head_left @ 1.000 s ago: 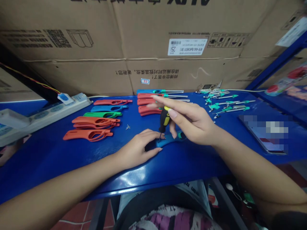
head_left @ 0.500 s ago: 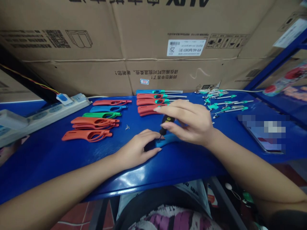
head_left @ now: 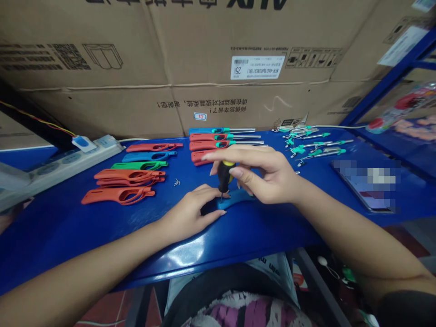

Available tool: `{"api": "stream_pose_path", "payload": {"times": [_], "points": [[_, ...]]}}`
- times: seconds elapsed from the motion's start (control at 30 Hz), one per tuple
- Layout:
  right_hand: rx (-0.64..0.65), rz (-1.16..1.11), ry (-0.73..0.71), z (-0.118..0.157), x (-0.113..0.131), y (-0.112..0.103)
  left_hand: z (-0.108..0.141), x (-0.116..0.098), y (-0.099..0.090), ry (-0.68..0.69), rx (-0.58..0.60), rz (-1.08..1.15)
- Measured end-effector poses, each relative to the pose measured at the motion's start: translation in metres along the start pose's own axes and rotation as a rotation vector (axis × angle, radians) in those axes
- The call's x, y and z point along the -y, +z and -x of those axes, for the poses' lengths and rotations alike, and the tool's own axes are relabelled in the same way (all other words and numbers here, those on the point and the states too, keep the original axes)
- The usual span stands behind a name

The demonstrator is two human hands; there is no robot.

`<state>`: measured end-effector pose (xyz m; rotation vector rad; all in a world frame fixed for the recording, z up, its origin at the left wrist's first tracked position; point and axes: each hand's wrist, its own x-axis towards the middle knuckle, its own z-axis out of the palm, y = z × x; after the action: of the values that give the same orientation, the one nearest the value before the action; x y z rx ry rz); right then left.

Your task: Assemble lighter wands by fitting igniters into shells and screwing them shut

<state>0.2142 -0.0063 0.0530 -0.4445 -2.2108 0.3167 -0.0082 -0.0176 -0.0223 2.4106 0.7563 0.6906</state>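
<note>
A blue lighter casing (head_left: 236,197) lies flat near the table's front edge. Around its left end the thumb and fingers of my left hand (head_left: 187,211) are closed, pinching it against the tabletop. My right hand (head_left: 267,175) grips a small black and yellow screwdriver (head_left: 224,176) held nearly upright, its tip on the casing's left end. Several small screws (head_left: 176,182) rest left of my hands. Behind my right hand are red lighters (head_left: 200,157) with green parts and metal tubes, and a blue one (head_left: 204,131).
Orange casings (head_left: 102,195), a green one (head_left: 136,165) and a blue one (head_left: 146,156) lie at left, beside a power strip (head_left: 61,165). Green-and-metal inner parts (head_left: 308,147) and a phone (head_left: 363,186) are on the right. Cardboard (head_left: 119,100) stands behind.
The screwdriver has tilted to a more upright position, and my right fingers have shifted left around its handle. The whole view has moved slightly. My left hand still holds the casing.
</note>
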Motion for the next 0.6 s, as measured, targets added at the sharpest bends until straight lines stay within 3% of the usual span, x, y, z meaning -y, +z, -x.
{"api": "stream_pose_path", "payload": {"times": [0.13, 0.23, 0.4, 0.53, 0.6], "points": [[-0.159, 0.204, -0.079, 0.003, 0.0, 0.004, 0.001, 0.0, 0.001, 0.007, -0.012, -0.012], [-0.123, 0.264, -0.11, 0.005, -0.001, 0.006, 0.001, 0.001, 0.0, 0.006, -0.017, -0.01], [-0.025, 0.01, -0.024, 0.003, 0.001, 0.01, 0.001, 0.001, 0.001, 0.018, -0.018, -0.002], [-0.141, 0.209, -0.103, 0.004, 0.003, 0.015, 0.002, 0.001, 0.002, 0.036, -0.043, -0.038], [-0.132, 0.249, -0.128, 0.004, 0.004, 0.016, 0.002, 0.001, 0.002, 0.033, -0.045, -0.045]]}}
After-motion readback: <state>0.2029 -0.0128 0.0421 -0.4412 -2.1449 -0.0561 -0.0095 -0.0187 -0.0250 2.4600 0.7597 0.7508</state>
